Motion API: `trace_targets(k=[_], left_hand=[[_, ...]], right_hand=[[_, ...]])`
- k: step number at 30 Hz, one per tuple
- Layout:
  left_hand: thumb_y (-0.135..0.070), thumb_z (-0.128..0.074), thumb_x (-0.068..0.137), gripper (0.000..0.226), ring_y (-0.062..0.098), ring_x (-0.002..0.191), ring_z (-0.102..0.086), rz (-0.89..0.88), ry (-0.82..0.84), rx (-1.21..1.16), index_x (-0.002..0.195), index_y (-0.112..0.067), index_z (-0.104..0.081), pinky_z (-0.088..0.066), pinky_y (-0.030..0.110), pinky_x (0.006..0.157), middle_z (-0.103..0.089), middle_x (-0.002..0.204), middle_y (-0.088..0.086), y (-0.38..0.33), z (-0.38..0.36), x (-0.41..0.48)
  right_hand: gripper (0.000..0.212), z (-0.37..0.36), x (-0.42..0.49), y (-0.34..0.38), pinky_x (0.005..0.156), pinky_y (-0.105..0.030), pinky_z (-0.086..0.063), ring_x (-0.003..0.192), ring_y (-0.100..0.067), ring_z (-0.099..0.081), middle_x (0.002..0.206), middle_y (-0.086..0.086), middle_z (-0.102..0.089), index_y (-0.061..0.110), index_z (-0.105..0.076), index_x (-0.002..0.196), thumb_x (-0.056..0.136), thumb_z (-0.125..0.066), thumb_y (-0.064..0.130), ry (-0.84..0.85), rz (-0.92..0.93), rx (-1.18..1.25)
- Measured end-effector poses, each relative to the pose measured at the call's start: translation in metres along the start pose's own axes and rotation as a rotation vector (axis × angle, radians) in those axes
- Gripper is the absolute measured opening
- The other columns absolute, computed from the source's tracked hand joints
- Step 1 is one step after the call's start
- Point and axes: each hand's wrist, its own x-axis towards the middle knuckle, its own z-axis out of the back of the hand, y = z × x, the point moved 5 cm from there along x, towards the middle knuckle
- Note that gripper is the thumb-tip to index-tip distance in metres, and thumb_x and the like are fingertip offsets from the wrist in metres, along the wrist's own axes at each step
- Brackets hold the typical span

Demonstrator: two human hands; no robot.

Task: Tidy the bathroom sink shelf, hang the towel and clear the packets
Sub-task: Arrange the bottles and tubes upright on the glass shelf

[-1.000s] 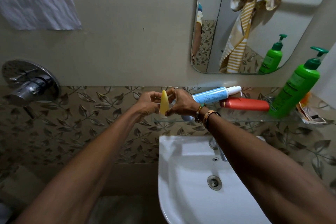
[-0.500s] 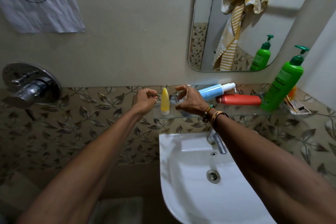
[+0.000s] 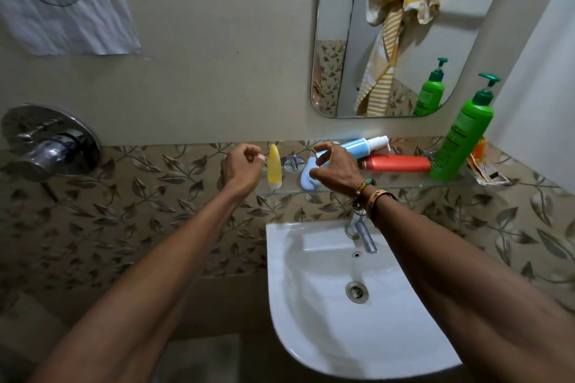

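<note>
a second ago both hands pinched the yellow tube between them; it now stands alone, cap down, on the left part of the glass shelf above the sink, and the hands have parted. the left hand has drawn back just left of the tube, fingers curled in against the thumb and holding nothing; whether a fingertip grazes the tube cannot be told. the right hand has shifted right, half spread and arched over a pale blue thing on the shelf, its fingertips at the tail of the blue tube; whether they pinch it or only touch cannot be told. in the mirror the towel hangs bunched over one end of a rail. the green bottle stands upright near the shelf's right end, the red bottle lies beside it, touching the blue tube, and the packets lie crumpled at the far right end.
</note>
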Motion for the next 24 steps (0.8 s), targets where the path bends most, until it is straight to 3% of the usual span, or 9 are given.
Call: trace_targets(k=[2,5,12,16,20,24], left_hand=[[-0.016,-0.066,0.090,0.010,0.033,0.090,-0.070,0.000,0.001,-0.009,0.100,-0.017,-0.068,-0.059,0.051,0.081,-0.073,0.094,0.008,-0.005,-0.001,-0.002],[-0.016,-0.070,0.086,0.010,0.027,0.087,-0.071,-0.021,-0.030,0.065,0.096,-0.017,-0.072,-0.060,0.046,0.079,-0.074,0.091,0.005,-0.011,-0.005,-0.010],[-0.017,-0.077,0.081,0.006,0.023,0.080,-0.072,-0.050,-0.001,0.073,0.087,-0.018,-0.076,-0.061,0.037,0.076,-0.074,0.080,0.002,-0.021,-0.033,-0.028],[-0.018,-0.078,0.081,0.008,0.021,0.075,-0.071,-0.063,0.015,0.105,0.080,-0.023,-0.072,-0.058,0.033,0.071,-0.073,0.076,-0.001,-0.028,-0.053,-0.033],[-0.017,-0.077,0.083,0.005,0.017,0.071,-0.066,-0.049,0.017,0.159,0.087,-0.016,-0.074,-0.057,0.033,0.074,-0.074,0.081,0.006,-0.029,-0.073,-0.038],[-0.016,-0.076,0.083,0.008,0.013,0.075,-0.064,-0.030,0.011,0.194,0.091,-0.016,-0.074,-0.053,0.028,0.072,-0.072,0.085,0.002,-0.029,-0.088,-0.043]], right_hand=[[0.054,0.003,0.001,-0.004,0.079,-0.025,-0.047,0.094,-0.020,-0.063,0.100,-0.005,-0.069,0.011,-0.059,0.126,0.073,-0.069,0.007,0.018,0.001,0.000],[0.052,0.010,0.003,-0.012,0.086,-0.032,-0.053,0.095,-0.022,-0.065,0.100,-0.006,-0.071,0.011,-0.059,0.125,0.074,-0.068,0.006,0.039,0.005,-0.002],[0.049,0.023,0.011,-0.031,0.087,-0.034,-0.052,0.095,-0.022,-0.064,0.092,-0.001,-0.067,0.009,-0.058,0.126,0.079,-0.069,0.007,0.095,0.028,0.000],[0.050,0.025,0.015,-0.041,0.093,-0.040,-0.052,0.101,-0.025,-0.064,0.103,-0.007,-0.070,0.008,-0.057,0.128,0.079,-0.069,0.006,0.140,0.044,0.012],[0.049,0.023,0.019,-0.051,0.092,-0.038,-0.052,0.102,-0.026,-0.063,0.109,-0.011,-0.070,0.008,-0.057,0.128,0.080,-0.068,0.006,0.163,0.062,0.020],[0.049,0.022,0.021,-0.061,0.087,-0.031,-0.051,0.099,-0.024,-0.063,0.108,-0.012,-0.070,0.006,-0.059,0.127,0.080,-0.070,0.007,0.175,0.089,0.024]])
